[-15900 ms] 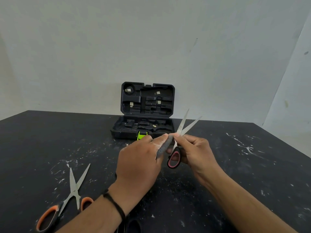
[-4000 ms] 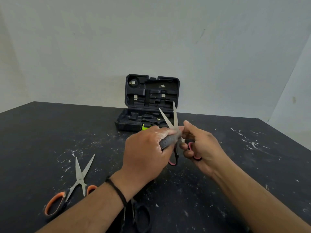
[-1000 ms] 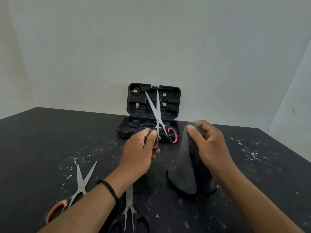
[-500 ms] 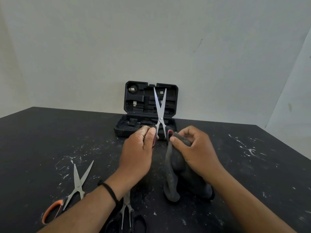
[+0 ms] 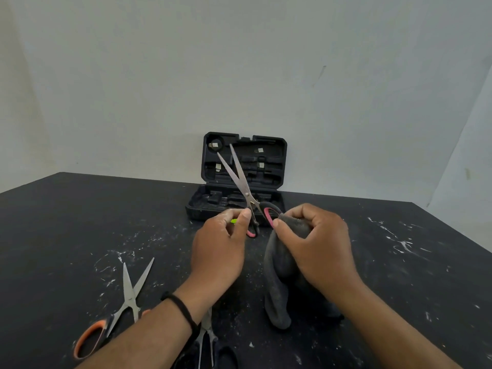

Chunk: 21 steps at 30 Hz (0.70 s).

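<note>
Since half a second ago the pink-and-black-handled steel scissors (image 5: 247, 194) have been tipped from upright to a lean toward the left, and the grey fleecy cloth (image 5: 277, 288) has been drawn up beside their free handle loop (image 5: 269, 213). The scissors are held in the air above the black paint-flecked table (image 5: 66, 222), in front of the open black plastic tool case (image 5: 269, 161); their lower loop (image 5: 253, 231) is pinched by the left hand (image 5: 218, 251), thumb pressed against it, and the blades (image 5: 232, 173) are spread in a narrow V. Their long axis is run from the handles, low by the hands, up and leftward to the tips. The cloth is bunched and pinched at its top between the thumb and curled fingers of the right hand (image 5: 319, 249), its lower folds slumped on the table. The free handle loop is found just left of the right thumb, so that hand is judged the nearer one for wiping it; contact cannot be told. The blades are smooth bright metal, the loops hard plastic, the cloth soft and matte. Orange-handled scissors (image 5: 130, 296) are laid flat at the left
</note>
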{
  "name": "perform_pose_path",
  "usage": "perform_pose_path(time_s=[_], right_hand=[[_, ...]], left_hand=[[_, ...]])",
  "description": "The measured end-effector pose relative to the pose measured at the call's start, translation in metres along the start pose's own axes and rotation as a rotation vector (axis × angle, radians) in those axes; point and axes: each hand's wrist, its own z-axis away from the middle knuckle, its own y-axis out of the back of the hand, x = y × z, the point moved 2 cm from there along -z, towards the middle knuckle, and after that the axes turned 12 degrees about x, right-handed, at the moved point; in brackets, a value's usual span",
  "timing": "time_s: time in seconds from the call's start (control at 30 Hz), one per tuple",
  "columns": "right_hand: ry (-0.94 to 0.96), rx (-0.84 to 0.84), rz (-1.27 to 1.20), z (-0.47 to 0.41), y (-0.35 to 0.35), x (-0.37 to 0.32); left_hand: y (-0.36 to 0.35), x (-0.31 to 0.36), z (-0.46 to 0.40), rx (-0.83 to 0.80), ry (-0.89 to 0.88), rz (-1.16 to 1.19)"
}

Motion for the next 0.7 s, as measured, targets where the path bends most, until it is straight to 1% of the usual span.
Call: perform_pose_path(time_s=[0.07,0.13,0.23,0.3,0.33,0.4,0.47,0.5,0.53,0.57,0.63,0.67,0.7], right_hand=[[0.049,0.03,0.039,0.006,-0.002,-0.005],[0.104,0.008,0.078,0.012,-0.007,-0.006],[0.177,-0.138,0.095,0.019,-0.018,-0.003],[0.201,-0.224,0.067,0.021,-0.022,-0.002],[0.205,-0.236,0.065,0.02,-0.022,-0.002],[0.161,-0.161,0.092,0.014,-0.015,-0.003],[0.039,-0.01,0.119,0.002,-0.003,0.001],[-0.06,0.055,0.124,-0.006,0.003,0.006],[-0.201,0.091,0.103,-0.014,0.01,0.013],[-0.386,0.079,0.039,-0.02,0.016,0.021],[-0.785,-0.064,-0.131,-0.026,0.024,0.034],[-0.923,-0.153,-0.176,-0.026,0.028,0.037],[-0.994,-0.227,-0.194,-0.026,0.03,0.04]], left_hand=[[-0.003,0.005,0.004,-0.051,0.096,0.168],[-0.006,0.011,0.006,-0.146,0.182,0.325],[-0.006,0.018,0.007,-0.272,0.302,0.491],[-0.006,0.018,0.007,-0.317,0.472,0.58],[-0.006,0.016,0.006,-0.338,0.553,0.61],[-0.006,0.014,0.004,-0.361,0.661,0.668],[-0.004,0.012,0.0,-0.387,0.691,0.684],[-0.002,0.011,-0.002,-0.396,0.687,0.661],[0.0,0.009,-0.004,-0.405,0.68,0.633],[0.001,0.008,-0.005,-0.413,0.679,0.615],[0.002,0.007,-0.006,-0.422,0.684,0.598],[0.003,0.007,-0.005,-0.43,0.682,0.587],[0.003,0.008,-0.005,-0.442,0.673,0.575]])
